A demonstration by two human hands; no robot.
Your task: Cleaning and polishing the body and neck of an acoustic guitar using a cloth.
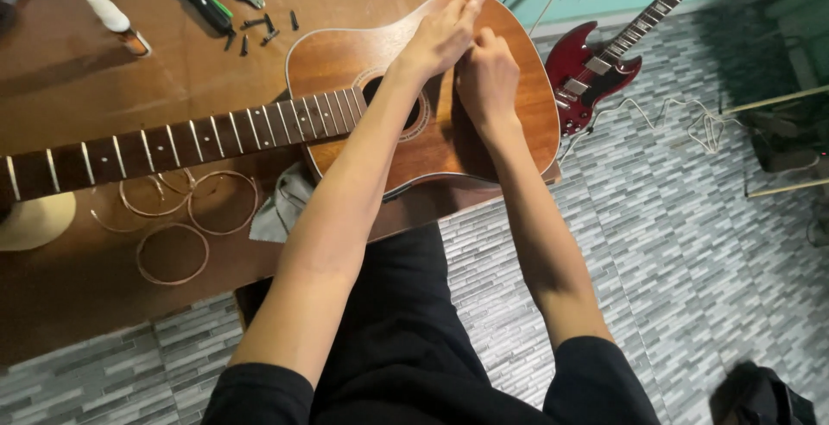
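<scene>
Right of frame centre I see my left hand point(442, 34) flat and released on the acoustic guitar point(345, 53) body, my right hand point(488, 75) curled beside it, its grip hidden from me.

Both your arms are bare and stretched forward, nearly straight, converging so the hands meet out front. Your left hand point(442, 38) lies palm down, fingers extended and held together, pointing away and to the right, wrist slightly bent. Your right hand point(488, 78) sits just beside and under it, curled into a loose fist, knuckles up, thumb side touching the left hand's edge. Fingertips of the right hand are hidden. Short black sleeves cover your shoulders.
</scene>
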